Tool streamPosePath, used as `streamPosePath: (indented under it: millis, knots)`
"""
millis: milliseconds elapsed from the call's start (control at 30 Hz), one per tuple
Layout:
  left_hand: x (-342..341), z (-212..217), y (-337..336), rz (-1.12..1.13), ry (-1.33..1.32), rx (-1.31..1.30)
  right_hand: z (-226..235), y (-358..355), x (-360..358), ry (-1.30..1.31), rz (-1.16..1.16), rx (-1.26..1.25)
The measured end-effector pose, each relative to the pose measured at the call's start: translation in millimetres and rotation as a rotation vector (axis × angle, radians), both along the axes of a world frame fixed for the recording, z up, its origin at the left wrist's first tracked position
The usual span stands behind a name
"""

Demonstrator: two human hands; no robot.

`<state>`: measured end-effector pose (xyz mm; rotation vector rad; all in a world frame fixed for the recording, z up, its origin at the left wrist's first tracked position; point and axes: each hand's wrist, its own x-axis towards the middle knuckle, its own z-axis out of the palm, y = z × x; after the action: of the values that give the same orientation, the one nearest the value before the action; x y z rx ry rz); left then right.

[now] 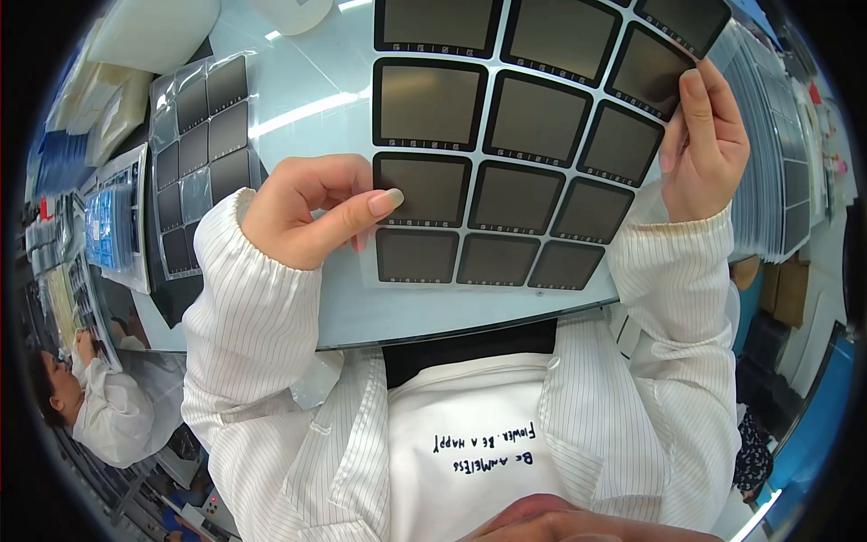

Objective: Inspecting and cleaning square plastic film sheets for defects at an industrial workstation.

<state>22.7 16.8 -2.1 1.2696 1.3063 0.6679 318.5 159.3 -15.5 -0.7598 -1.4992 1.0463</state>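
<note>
A large clear sheet carrying rows of dark grey rectangular panels with black borders [533, 117] is raised in front of me above the table. My left hand [312, 208] pinches its left edge, thumb lying on top over a panel and the fingers partly hidden behind. On the far right side, my right hand [709, 140] grips the opposite edge between thumb and fingers. The sheet's top runs out of the picture. Below it shows the pale glass-like tabletop [307, 117].
A tall stack of clear sheets [763, 154] stands at the right. To the left lie another sheet of dark panels [228, 131] and a blue wrapped pack [110, 226]. White block-like material [153, 32] sits at the far left. A co-worker in white [117, 411] is at lower left.
</note>
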Motion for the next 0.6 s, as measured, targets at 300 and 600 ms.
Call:
streamPosePath:
  millis: [300, 600]
  knots:
    - [0.5, 1.2, 1.0, -0.031, 0.052, 0.066, -0.4, -0.6, 1.0, -0.023, -0.069, -0.006]
    - [1.4, 0.9, 0.0, -0.016, 0.027, 0.035, -0.8, -1.4, 0.4, -0.031, -0.105, -0.019]
